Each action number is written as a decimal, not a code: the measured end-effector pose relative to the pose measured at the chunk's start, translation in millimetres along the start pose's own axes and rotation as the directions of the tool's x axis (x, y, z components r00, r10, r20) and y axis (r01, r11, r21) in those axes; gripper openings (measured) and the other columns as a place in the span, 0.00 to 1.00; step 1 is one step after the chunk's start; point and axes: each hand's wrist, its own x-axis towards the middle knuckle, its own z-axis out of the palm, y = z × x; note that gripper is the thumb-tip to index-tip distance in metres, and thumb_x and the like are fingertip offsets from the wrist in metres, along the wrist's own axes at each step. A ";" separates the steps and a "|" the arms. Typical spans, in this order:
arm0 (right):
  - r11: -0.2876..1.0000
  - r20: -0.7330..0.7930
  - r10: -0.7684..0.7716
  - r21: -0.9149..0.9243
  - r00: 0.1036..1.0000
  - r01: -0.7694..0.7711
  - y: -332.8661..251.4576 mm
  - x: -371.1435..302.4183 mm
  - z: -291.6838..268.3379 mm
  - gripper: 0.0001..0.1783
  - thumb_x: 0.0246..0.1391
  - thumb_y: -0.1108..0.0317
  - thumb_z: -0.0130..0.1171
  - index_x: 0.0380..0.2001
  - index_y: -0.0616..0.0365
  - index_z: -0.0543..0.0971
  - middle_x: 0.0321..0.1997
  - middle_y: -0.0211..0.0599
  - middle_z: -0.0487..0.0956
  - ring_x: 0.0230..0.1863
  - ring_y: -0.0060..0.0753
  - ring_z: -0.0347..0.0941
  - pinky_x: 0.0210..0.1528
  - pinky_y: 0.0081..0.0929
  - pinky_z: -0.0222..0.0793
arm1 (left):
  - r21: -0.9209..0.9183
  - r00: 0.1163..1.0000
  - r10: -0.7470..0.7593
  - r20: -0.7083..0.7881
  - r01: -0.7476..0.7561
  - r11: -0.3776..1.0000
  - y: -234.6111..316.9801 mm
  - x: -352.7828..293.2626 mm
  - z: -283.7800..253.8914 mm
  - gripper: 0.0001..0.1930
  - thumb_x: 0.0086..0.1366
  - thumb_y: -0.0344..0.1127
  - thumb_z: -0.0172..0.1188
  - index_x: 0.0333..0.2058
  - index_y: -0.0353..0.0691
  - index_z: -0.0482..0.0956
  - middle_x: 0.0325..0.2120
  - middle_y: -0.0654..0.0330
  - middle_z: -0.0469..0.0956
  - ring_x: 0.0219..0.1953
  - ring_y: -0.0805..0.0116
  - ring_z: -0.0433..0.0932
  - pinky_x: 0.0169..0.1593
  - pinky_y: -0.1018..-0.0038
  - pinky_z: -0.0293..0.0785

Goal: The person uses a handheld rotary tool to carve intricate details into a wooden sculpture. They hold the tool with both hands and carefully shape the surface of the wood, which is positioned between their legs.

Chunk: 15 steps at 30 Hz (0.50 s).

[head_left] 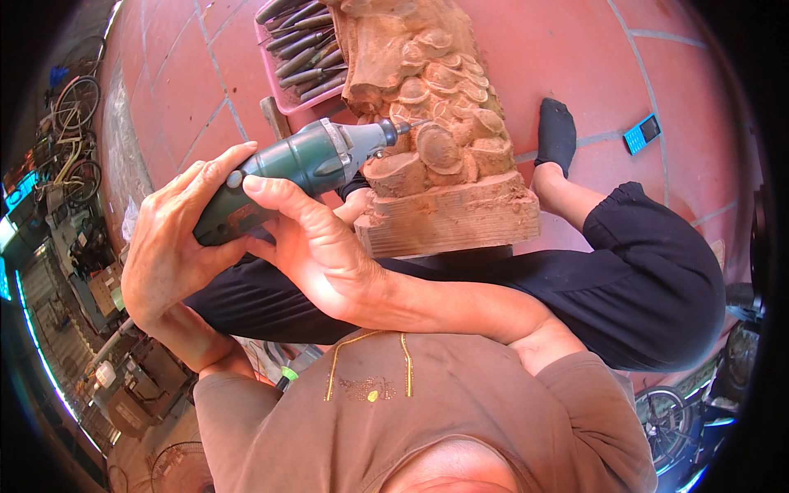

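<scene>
A green and grey die grinder [308, 160] is held between both hands, left of the carved wood block. My left hand [168, 226] wraps around its rear end, fingers along the top. My right hand [325, 246] grips the body from the near side, thumb pressed on the casing. The tool's narrow nose and thin bit point right, over the reddish-brown wood carving [440, 152] with its rounded, coin-like relief shapes. Whether the bit touches the wood I cannot tell. The carving stands between my legs, its plain squared base [448, 222] toward me.
A pink plastic basket [283, 94] full of carving chisels [308, 57] stands beyond the grinder. A small phone with a keypad [642, 134] lies on the red tiled floor [575, 49] to the right, past my foot [556, 135]. Bicycles [78, 107] and clutter line the left.
</scene>
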 end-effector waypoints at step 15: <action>0.989 0.057 -0.050 0.144 0.997 0.041 -13.6 -11.2 33.0 0.17 0.62 0.55 0.65 0.51 0.43 0.75 0.52 0.21 0.76 0.59 0.19 0.69 0.61 0.35 0.63 | 0.068 0.989 0.121 0.088 -0.127 0.989 21.1 23.3 -40.1 0.42 0.38 0.26 0.72 0.60 0.40 0.75 0.38 0.50 0.81 0.39 0.47 0.82 0.42 0.61 0.77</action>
